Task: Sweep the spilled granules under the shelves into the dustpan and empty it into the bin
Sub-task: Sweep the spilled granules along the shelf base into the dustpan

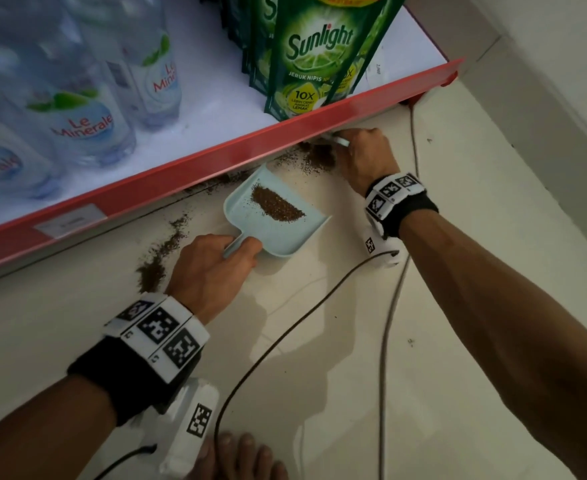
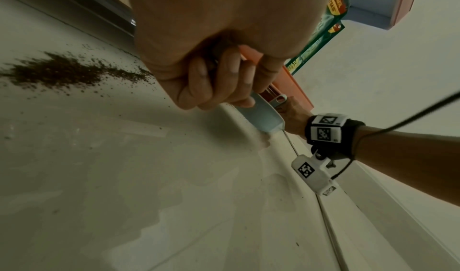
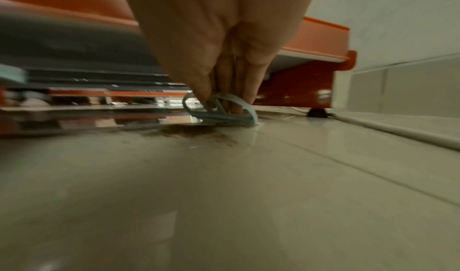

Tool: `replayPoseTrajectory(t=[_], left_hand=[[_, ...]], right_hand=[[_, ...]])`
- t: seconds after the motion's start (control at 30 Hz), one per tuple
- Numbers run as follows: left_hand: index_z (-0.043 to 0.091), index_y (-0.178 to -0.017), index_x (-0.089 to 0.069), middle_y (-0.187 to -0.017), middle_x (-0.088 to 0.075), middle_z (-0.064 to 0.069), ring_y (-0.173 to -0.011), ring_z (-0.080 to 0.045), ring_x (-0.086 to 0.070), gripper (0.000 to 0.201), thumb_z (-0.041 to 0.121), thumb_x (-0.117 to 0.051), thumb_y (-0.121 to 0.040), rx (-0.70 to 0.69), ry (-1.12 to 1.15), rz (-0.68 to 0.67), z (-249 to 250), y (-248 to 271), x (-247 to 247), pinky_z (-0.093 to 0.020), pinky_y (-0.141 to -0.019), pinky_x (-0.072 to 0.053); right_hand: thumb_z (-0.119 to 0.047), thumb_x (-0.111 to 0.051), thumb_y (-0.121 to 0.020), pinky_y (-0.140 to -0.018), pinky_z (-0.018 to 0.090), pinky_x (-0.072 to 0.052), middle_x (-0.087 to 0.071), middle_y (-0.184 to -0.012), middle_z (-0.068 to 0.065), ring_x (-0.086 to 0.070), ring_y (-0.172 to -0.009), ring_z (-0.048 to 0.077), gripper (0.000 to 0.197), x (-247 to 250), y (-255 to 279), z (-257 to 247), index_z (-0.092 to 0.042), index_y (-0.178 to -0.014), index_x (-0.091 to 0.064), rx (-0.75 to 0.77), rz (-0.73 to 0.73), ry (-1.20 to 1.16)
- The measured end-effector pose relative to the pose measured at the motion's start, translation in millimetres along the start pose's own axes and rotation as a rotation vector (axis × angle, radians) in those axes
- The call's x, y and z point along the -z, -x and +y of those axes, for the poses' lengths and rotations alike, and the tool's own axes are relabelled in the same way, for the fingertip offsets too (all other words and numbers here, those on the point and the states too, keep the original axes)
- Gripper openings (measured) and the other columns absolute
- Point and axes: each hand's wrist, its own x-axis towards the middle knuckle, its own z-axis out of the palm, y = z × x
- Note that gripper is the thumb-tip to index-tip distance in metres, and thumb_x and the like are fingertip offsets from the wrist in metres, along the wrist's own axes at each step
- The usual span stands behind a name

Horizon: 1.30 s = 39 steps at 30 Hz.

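A pale blue dustpan [image 1: 278,230] lies on the floor by the red shelf edge, with a heap of brown granules [image 1: 276,204] in it. My left hand [image 1: 216,261] grips its handle [image 2: 259,114]. My right hand [image 1: 365,154] holds a small pale blue brush [image 3: 224,108] low against the floor at the shelf's base, beside a loose pile of granules [image 1: 320,157]. The brush's bristles are hidden. More granules [image 1: 160,251] lie scattered left of the dustpan, seen as a dark streak [image 2: 67,70] in the left wrist view.
The red-edged bottom shelf [image 1: 236,154] carries water bottles [image 1: 87,109] and green detergent pouches [image 1: 316,60]. Cables [image 1: 285,341] from the wrist cameras trail over the tiled floor. A white wall [image 1: 545,64] closes the right side. My bare foot [image 1: 243,455] is at the bottom.
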Motion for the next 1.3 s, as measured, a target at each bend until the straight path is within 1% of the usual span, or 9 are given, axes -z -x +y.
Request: replayPoseTrajectory(t=[0.2, 0.33, 0.47, 0.57, 0.77, 0.9, 1.07, 1.2, 1.3], left_hand=[[0.004, -0.067, -0.065, -0.046, -0.048, 0.004, -0.054, -0.021, -0.048, 0.049, 0.05, -0.05, -0.074, 0.001, 0.015, 0.029, -7, 6, 4, -0.032, -0.058, -0.039], [0.005, -0.068, -0.064, -0.042, -0.046, 0.007, -0.053, -0.019, -0.047, 0.046, 0.049, -0.052, -0.077, 0.015, 0.004, 0.037, -13, 9, 6, -0.03, -0.055, -0.038], [0.005, -0.068, -0.064, -0.046, -0.048, 0.005, -0.054, -0.021, -0.048, 0.046, 0.047, -0.053, -0.08, -0.008, -0.007, 0.043, -17, 10, 6, -0.032, -0.056, -0.039], [0.005, -0.067, -0.064, -0.044, -0.048, 0.006, -0.054, -0.021, -0.049, 0.048, 0.05, -0.05, -0.075, -0.006, -0.003, 0.043, -17, 12, 6, -0.032, -0.057, -0.039], [0.007, -0.064, -0.066, -0.036, -0.049, 0.013, -0.052, -0.018, -0.05, 0.047, 0.05, -0.049, -0.073, 0.01, 0.016, 0.041, -22, 15, 6, -0.029, -0.056, -0.039], [0.004, -0.065, -0.065, -0.036, -0.047, 0.014, -0.052, -0.018, -0.048, 0.048, 0.049, -0.049, -0.074, -0.007, 0.019, 0.046, -23, 18, 8, -0.03, -0.056, -0.039], [0.007, -0.065, -0.066, -0.041, -0.049, 0.009, -0.054, -0.019, -0.051, 0.047, 0.05, -0.049, -0.074, 0.009, 0.012, 0.042, -21, 19, 6, -0.031, -0.058, -0.041], [0.009, -0.065, -0.066, -0.047, -0.053, 0.005, -0.057, -0.022, -0.053, 0.047, 0.052, -0.049, -0.071, 0.034, 0.024, 0.032, -17, 19, 1, -0.033, -0.061, -0.043], [0.008, -0.065, -0.067, -0.045, -0.051, 0.006, -0.057, -0.023, -0.052, 0.047, 0.051, -0.05, -0.07, 0.054, 0.046, 0.027, -17, 18, -1, -0.034, -0.061, -0.044]], right_hand=[[-0.022, -0.047, -0.099, -0.073, 0.043, -0.055, -0.075, -0.094, 0.015, -0.068, -0.077, 0.035, 0.03, 3, 25, -14, -0.017, -0.118, -0.07, 0.172, 0.052, -0.115], [-0.033, -0.045, -0.1, -0.068, 0.04, -0.05, -0.071, -0.096, 0.023, -0.064, -0.082, 0.043, 0.033, 13, 15, 18, -0.021, -0.12, -0.068, -0.036, 0.208, 0.03], [-0.027, -0.041, -0.101, -0.069, 0.041, -0.045, -0.065, -0.098, 0.026, -0.06, -0.089, 0.043, 0.03, 10, 10, 27, -0.014, -0.11, -0.067, -0.225, 0.102, 0.137], [-0.029, -0.043, -0.101, -0.06, 0.037, -0.039, -0.067, -0.086, 0.02, -0.058, -0.073, 0.038, 0.028, 0, 22, 4, -0.016, -0.105, -0.068, -0.091, 0.044, 0.122], [-0.032, -0.044, -0.101, -0.063, 0.037, -0.053, -0.074, -0.086, 0.009, -0.065, -0.07, 0.033, 0.029, 0, 53, -36, -0.028, -0.119, -0.067, 0.227, 0.03, 0.035], [-0.034, -0.043, -0.101, -0.06, 0.033, -0.044, -0.072, -0.085, 0.016, -0.064, -0.071, 0.037, 0.031, 15, 43, 1, -0.023, -0.115, -0.068, 0.0, 0.195, 0.117], [-0.026, -0.039, -0.103, -0.065, 0.038, -0.038, -0.065, -0.097, 0.027, -0.06, -0.085, 0.043, 0.035, 11, 45, 25, -0.002, -0.103, -0.065, -0.347, 0.135, 0.171], [-0.021, -0.041, -0.101, -0.055, 0.033, -0.036, -0.057, -0.068, 0.012, -0.044, -0.055, 0.028, 0.028, -8, 71, -24, -0.008, -0.085, -0.061, -0.162, 0.057, 0.071], [-0.026, -0.043, -0.101, -0.051, 0.028, -0.036, -0.053, -0.059, 0.002, -0.041, -0.046, 0.021, 0.03, -10, 85, -53, -0.012, -0.078, -0.057, -0.001, 0.067, -0.039]])
